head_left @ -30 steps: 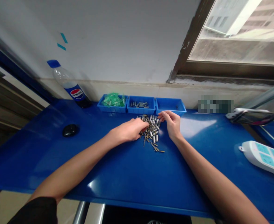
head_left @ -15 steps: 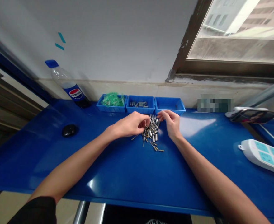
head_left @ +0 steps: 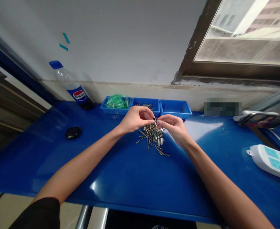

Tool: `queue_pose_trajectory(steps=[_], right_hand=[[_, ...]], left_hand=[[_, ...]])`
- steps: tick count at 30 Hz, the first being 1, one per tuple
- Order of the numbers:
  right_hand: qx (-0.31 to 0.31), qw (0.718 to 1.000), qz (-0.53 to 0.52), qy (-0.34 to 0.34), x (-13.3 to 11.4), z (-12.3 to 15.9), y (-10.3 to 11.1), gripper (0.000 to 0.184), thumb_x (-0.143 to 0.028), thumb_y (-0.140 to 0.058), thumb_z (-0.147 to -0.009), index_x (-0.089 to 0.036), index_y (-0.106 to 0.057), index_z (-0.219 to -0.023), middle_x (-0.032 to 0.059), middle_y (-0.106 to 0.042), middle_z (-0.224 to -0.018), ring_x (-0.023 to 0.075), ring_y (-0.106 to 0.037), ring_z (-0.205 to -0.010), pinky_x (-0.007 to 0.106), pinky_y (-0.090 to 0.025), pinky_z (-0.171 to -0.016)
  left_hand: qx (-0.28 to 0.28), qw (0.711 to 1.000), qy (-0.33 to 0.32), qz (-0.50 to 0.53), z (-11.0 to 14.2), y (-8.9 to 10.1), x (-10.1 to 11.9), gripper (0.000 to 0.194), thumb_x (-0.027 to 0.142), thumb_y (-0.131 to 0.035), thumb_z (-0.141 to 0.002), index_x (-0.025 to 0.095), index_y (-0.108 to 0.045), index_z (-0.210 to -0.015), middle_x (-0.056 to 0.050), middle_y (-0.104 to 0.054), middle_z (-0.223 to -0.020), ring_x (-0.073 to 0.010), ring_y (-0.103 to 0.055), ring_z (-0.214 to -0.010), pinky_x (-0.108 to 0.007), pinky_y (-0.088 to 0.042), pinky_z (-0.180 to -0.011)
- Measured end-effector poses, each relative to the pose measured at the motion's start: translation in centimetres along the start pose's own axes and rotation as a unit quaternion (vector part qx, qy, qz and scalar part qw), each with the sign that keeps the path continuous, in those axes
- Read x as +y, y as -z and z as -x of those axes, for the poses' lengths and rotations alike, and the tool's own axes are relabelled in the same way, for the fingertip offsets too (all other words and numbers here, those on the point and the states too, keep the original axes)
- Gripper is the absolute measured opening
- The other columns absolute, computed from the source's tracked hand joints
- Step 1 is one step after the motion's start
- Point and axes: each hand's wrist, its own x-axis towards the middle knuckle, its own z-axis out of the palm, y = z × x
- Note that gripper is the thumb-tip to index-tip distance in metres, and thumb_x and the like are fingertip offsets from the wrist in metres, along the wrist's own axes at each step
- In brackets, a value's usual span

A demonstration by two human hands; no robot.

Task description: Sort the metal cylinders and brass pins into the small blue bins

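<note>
My left hand (head_left: 135, 118) and my right hand (head_left: 172, 125) meet fingertip to fingertip just above a heap of small metal sleeves and brass pins (head_left: 151, 136) on the blue table (head_left: 135, 178). Both hands pinch tiny parts from the heap, too small to name. Behind them stand three blue bins side by side: the left bin (head_left: 116, 103) holds green bags, the middle bin (head_left: 146, 104) holds several metal sleeves, and the right bin (head_left: 175, 108) looks nearly bare.
A cola bottle (head_left: 72, 86) leans at the back left against the wall. A black mouse (head_left: 72, 133) lies left of the heap. A phone (head_left: 264, 120) and a white power strip (head_left: 271, 159) sit at the right.
My left hand rose from the heap and moved right and up. My right hand came left to meet it, so both now pinch together above the pile.
</note>
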Motion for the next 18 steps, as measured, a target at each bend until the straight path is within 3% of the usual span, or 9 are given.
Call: queue_pose_trajectory(steps=[4,7,9,12,14,18], right_hand=[[0.031,0.999,0.024,-0.006,0.0,-0.2,0.4,0.028,-0.040,-0.089,-0.075,-0.019,-0.080,-0.089,0.0045,-0.078,-0.076,0.0181,-0.071,-0.069,0.033,-0.057,-0.070],[0.094,0.993,0.058,0.027,-0.1,-0.2,1.6,0.027,-0.039,-0.089,-0.073,-0.020,-0.080,-0.090,0.0055,-0.080,-0.080,0.0213,-0.075,-0.073,0.039,-0.062,-0.078],[0.157,0.983,0.072,0.064,0.1,-0.2,2.8,0.031,-0.039,-0.089,-0.074,-0.021,-0.080,-0.098,0.0078,-0.082,-0.095,0.0251,-0.078,-0.088,0.046,-0.062,-0.092],[0.188,0.975,0.074,0.089,0.3,-0.2,4.6,0.048,-0.037,-0.088,-0.074,-0.024,-0.076,-0.119,0.0102,-0.079,-0.121,0.0285,-0.076,-0.109,0.052,-0.057,-0.106],[0.191,0.974,0.082,0.092,0.5,-0.1,5.3,0.051,-0.037,-0.087,-0.076,-0.024,-0.074,-0.123,0.0112,-0.077,-0.128,0.0289,-0.077,-0.109,0.052,-0.058,-0.105],[0.188,0.970,0.109,0.104,0.6,0.3,5.3,0.035,-0.037,-0.082,-0.080,-0.022,-0.076,-0.112,0.0114,-0.078,-0.120,0.0258,-0.078,-0.094,0.046,-0.063,-0.091]], left_hand=[[-0.028,0.989,-0.008,-0.144,0.3,0.5,0.4,0.017,0.026,-0.078,-0.081,0.014,-0.070,-0.090,-0.004,-0.074,-0.080,-0.0152,-0.069,-0.072,-0.026,-0.051,-0.068],[-0.124,0.949,-0.003,-0.290,0.8,1.2,1.2,0.019,0.027,-0.081,-0.078,0.017,-0.067,-0.085,-0.002,-0.071,-0.079,-0.0148,-0.063,-0.070,-0.025,-0.043,-0.062],[-0.189,0.920,0.011,-0.343,1.1,1.4,1.6,0.020,0.025,-0.082,-0.075,0.017,-0.065,-0.084,-0.002,-0.070,-0.080,-0.0146,-0.061,-0.069,-0.025,-0.037,-0.059],[-0.243,0.890,0.040,-0.383,1.4,1.0,1.8,0.021,0.019,-0.081,-0.071,0.018,-0.063,-0.082,-0.002,-0.070,-0.080,-0.0146,-0.059,-0.066,-0.026,-0.032,-0.055],[-0.258,0.881,0.054,-0.392,1.6,0.5,1.6,0.020,0.017,-0.078,-0.070,0.018,-0.063,-0.083,-0.002,-0.070,-0.080,-0.0152,-0.058,-0.066,-0.026,-0.031,-0.055],[-0.247,0.888,0.049,-0.384,1.6,0.0,1.0,0.015,0.011,-0.067,-0.074,0.019,-0.062,-0.085,-0.003,-0.070,-0.082,-0.0160,-0.059,-0.066,-0.026,-0.032,-0.054]])
